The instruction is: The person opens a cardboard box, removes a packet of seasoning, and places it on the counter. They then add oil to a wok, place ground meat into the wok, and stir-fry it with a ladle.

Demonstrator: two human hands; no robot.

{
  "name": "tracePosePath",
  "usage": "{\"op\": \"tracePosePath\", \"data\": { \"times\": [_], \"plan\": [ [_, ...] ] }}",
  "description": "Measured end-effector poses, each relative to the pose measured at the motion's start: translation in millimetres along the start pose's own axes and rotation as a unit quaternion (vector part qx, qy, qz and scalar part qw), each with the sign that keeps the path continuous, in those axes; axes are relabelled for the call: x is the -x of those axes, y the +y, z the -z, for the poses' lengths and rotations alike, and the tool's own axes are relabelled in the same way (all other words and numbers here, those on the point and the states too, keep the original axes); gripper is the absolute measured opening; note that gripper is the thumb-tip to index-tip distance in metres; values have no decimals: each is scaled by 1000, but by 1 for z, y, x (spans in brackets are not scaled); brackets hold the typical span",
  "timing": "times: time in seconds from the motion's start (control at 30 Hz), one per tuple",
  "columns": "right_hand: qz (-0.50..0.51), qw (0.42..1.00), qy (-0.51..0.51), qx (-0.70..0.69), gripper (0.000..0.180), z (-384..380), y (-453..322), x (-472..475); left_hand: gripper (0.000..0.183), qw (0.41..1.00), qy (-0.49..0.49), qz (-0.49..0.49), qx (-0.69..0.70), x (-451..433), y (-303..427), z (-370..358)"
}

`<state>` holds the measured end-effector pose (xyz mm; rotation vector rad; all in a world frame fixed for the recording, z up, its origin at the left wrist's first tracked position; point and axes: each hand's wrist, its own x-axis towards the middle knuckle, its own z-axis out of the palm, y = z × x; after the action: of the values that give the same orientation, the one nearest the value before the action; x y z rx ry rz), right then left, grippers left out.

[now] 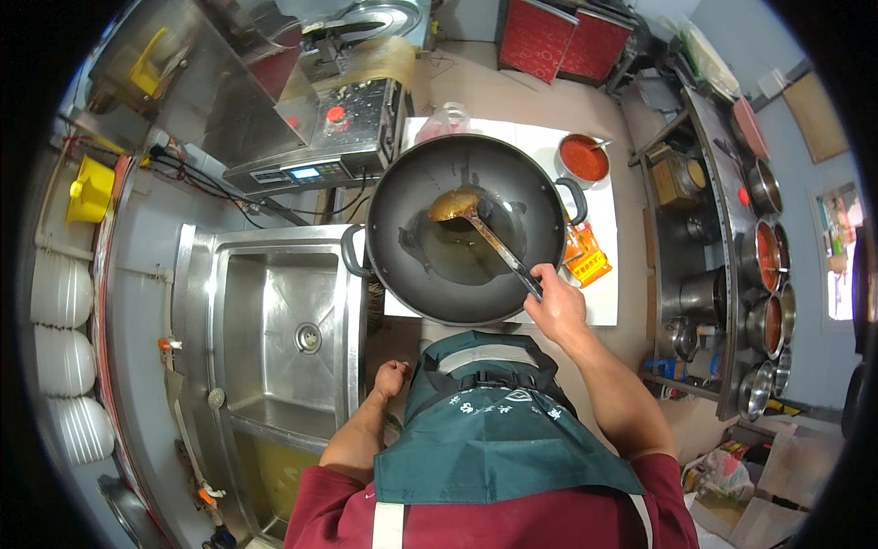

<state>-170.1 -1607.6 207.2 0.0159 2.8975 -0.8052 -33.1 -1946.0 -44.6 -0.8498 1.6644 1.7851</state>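
My right hand grips the black handle of a metal ladle. The ladle's bowl, coated in yellowish-brown oil or sauce, rests or hovers over the middle of a large dark wok; which one, I cannot tell. A pool of thin oily liquid lies in the wok's bottom. The wok has two loop handles and sits on a white table. My left hand hangs beside my green apron, near the sink's edge, with its fingers curled in and nothing visible in them.
Right of the wok are a pot of red sauce with a spoon and orange-yellow packets. A stainless steel sink stands left, below a steel appliance with a lit panel. A metal shelf at right bears several steel bowls.
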Motion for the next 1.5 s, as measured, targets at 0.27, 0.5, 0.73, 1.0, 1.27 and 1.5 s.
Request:
{"op": "tracePosePath", "data": {
  "times": [0.27,0.5,0.73,1.0,1.27,1.5],
  "plan": [
    [56,994,61,74,33,-20,-3,-15,17,997,46,55,40,22,-40,19],
    [112,982,94,118,32,-26,1,-14,17,993,44,81,73,25,-60,34],
    [57,992,82,75,36,-23,-7,-9,16,997,50,54,-21,17,-33,34],
    [104,977,183,-10,37,-1,-16,-9,20,988,45,2,-146,-10,-70,63],
    [88,981,97,-144,29,56,-11,-126,17,998,51,30,-11,36,-43,35],
    [185,982,35,6,39,20,-32,-314,16,975,206,69,43,126,-23,-33]
  ]
}}
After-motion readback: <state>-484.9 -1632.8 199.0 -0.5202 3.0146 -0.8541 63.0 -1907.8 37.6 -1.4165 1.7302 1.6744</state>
